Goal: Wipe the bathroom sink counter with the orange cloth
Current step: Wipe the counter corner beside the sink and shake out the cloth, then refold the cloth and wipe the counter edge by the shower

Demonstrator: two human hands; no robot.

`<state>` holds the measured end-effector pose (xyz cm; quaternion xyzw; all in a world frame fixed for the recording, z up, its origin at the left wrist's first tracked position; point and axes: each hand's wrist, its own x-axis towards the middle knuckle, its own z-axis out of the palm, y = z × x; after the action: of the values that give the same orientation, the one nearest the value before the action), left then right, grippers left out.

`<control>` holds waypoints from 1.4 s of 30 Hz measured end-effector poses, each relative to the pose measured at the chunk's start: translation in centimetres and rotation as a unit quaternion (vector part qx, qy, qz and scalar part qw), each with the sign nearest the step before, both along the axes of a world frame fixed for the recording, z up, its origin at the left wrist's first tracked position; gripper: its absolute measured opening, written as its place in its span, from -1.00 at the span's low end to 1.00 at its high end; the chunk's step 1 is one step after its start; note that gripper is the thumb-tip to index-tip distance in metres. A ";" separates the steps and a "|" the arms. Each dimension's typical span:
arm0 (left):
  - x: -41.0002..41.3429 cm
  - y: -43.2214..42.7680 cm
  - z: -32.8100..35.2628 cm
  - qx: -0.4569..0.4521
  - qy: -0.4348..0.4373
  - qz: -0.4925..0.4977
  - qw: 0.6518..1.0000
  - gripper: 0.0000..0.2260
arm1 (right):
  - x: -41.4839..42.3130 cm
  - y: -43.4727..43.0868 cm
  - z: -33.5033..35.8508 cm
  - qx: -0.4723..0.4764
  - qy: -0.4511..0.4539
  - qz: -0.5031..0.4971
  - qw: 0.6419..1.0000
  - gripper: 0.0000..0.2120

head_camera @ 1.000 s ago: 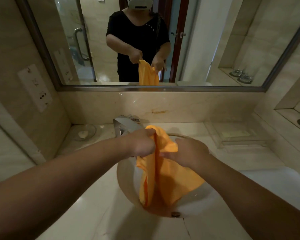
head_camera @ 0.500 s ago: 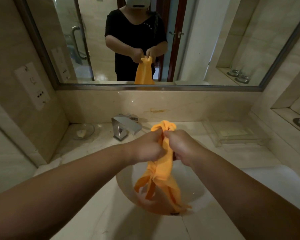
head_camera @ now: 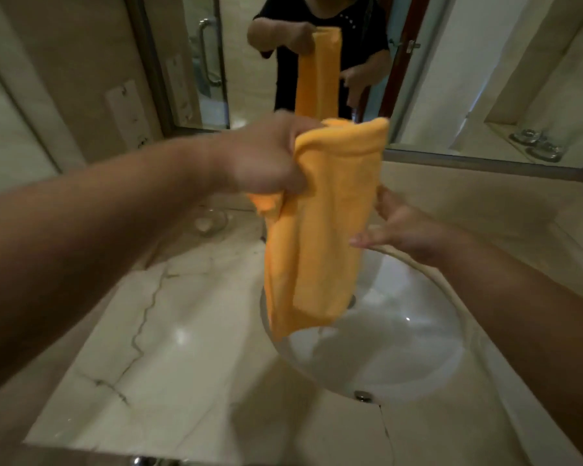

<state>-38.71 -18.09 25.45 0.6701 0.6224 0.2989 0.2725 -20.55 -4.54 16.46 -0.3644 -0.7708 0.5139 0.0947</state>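
The cloth [head_camera: 320, 227] is gripped at its top by the left hand [head_camera: 266, 156] and hung over the sink's [head_camera: 391, 351] 10 o'clock rim. The right hand [head_camera: 408, 227] is held open at the cloth's 3 o'clock.

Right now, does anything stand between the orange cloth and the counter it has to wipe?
Nothing visible does. The left hand grips the cloth, which hangs over the sink beside the open right hand. A small glass dish sits on the counter, far back by the wall.
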 end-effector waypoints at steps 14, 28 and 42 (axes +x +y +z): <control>-14.7 -15.2 -9.0 0.007 0.088 0.573 0.815 -0.51 | -14.2 -6.8 -2.1 0.163 -0.016 0.162 0.973 -0.86; -10.5 -18.1 -14.0 -0.146 -0.314 0.270 0.898 -0.38 | -19.0 -13.2 -4.4 -0.213 0.092 0.265 0.936 -0.51; -12.1 -24.6 -20.9 0.053 -0.074 0.668 0.739 -0.72 | -27.4 -18.1 -11.2 0.249 -0.028 0.253 0.935 -0.04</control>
<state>-50.84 -42.71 4.51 0.0714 0.8712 0.4855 0.0120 -47.94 -22.59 5.26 -0.1365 -0.9430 0.3023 0.0273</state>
